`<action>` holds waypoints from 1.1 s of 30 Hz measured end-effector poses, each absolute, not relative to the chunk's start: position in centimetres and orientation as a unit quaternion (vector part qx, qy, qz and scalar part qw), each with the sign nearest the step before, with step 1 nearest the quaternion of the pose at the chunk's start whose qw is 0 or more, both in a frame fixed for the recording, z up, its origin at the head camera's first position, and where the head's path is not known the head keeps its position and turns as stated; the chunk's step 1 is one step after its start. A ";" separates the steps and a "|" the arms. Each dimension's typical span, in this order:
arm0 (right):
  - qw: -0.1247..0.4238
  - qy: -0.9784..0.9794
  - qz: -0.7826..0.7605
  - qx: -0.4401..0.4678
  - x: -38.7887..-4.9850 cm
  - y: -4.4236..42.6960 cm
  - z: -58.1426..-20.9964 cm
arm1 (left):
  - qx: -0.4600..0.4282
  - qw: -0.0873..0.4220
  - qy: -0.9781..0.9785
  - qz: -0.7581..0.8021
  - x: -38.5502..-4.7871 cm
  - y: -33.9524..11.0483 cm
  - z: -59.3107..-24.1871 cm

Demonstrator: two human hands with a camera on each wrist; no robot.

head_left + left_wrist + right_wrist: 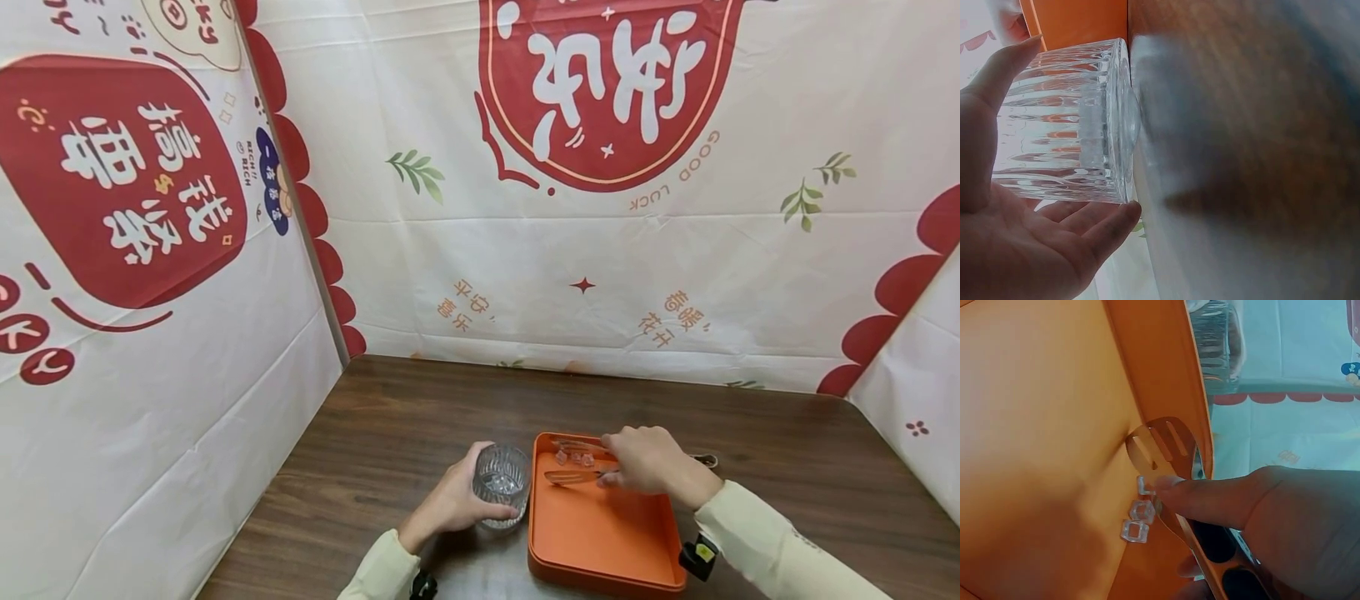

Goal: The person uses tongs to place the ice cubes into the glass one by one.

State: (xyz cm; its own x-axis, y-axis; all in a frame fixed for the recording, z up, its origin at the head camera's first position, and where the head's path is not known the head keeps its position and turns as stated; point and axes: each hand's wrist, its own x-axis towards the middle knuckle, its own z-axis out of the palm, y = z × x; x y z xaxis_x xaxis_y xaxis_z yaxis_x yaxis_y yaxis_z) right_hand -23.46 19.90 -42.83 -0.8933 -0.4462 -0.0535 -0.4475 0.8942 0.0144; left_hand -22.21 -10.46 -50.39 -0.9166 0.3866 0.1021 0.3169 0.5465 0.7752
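Note:
My left hand (463, 497) holds a clear ribbed glass (501, 483), thumb on the near side and fingers round the far side. In the left wrist view the base of the glass (1094, 119) is close to the tabletop; whether it touches, I cannot tell. My right hand (643, 460) grips a pair of metal tongs (573, 477) with slotted ends, over the back of an orange tray (607, 542). Three small clear cubes (1141, 511) lie in the tray along its wall, beside the spread tong ends. The right fingers are partly hidden behind the handle.
The tray stands on a dark wood table (360, 442), just right of the glass. Printed white cloth (420, 258) hangs behind the table and at both sides. A dark loop (705, 460) sticks out beyond my right hand.

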 end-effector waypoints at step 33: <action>0.017 0.972 -0.032 -0.234 -23.4 19.7 -44.4 | 0.202 0.034 0.884 0.420 -22.0 -10.2 -50.2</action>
State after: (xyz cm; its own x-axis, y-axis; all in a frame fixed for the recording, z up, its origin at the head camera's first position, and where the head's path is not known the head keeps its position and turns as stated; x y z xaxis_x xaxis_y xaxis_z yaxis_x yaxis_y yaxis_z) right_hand -23.38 19.74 -44.43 -0.8896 -0.4563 -0.0188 -0.4541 0.8882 -0.0696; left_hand -21.99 -10.23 -50.17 -0.9158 0.3863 0.1104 0.3298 0.5660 0.7556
